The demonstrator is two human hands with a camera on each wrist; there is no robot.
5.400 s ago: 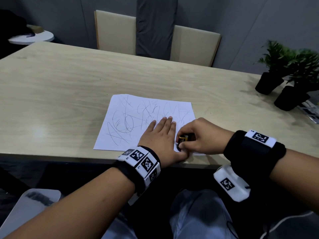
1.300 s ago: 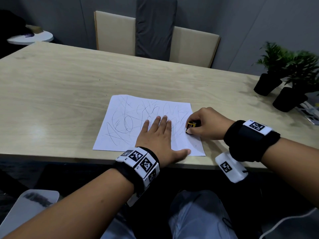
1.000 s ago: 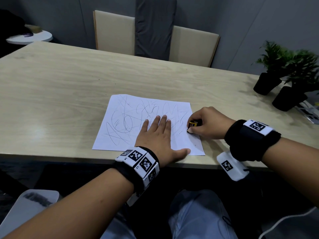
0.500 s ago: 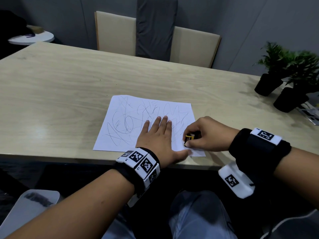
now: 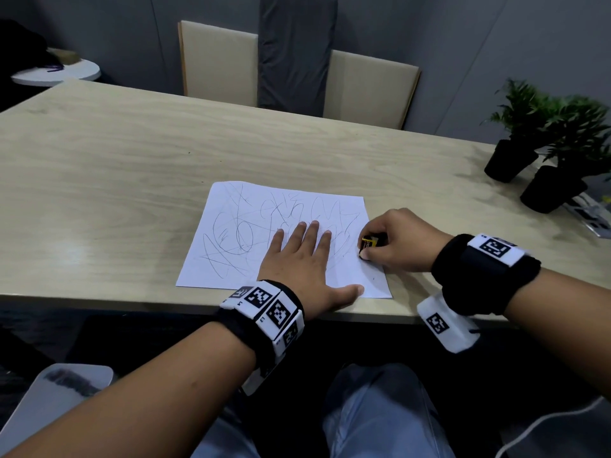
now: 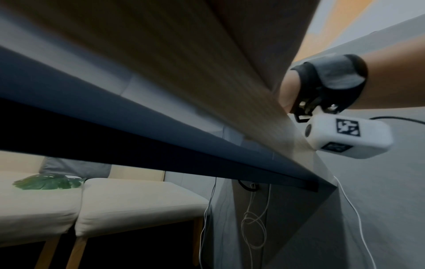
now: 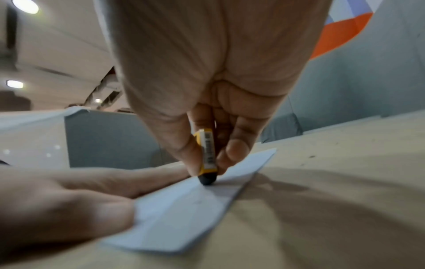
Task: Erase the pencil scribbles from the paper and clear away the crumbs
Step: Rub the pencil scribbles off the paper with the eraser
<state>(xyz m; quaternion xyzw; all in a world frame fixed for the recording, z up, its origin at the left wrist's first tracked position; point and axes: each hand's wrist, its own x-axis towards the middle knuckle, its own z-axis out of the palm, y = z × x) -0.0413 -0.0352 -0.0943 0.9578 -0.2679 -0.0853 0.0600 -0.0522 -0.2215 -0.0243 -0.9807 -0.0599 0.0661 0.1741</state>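
A white paper (image 5: 244,233) covered in pencil scribbles lies near the front edge of the wooden table (image 5: 115,166). My left hand (image 5: 304,259) lies flat on the sheet, fingers straight, thumb near the lower edge. My right hand (image 5: 393,242) pinches an eraser (image 5: 369,243) in a yellow and black sleeve, pressing its dark tip onto the sheet's right margin. In the right wrist view the eraser (image 7: 208,156) stands upright between thumb and fingers, tip on the paper (image 7: 184,209), with the left hand (image 7: 69,200) beside it. The sheet's lower right corner looks free of marks.
Two potted plants (image 5: 542,140) in black pots stand at the table's right end, beside a flat grey object (image 5: 591,216). Two beige chairs (image 5: 218,64) stand behind the far edge. The left wrist view looks under the table at bench seats (image 6: 80,203) and hanging cables (image 6: 253,227).
My right hand has gone back and forth with the eraser along the sheet's right side, and since half a second ago it has moved away from me. The left hand stays flat.
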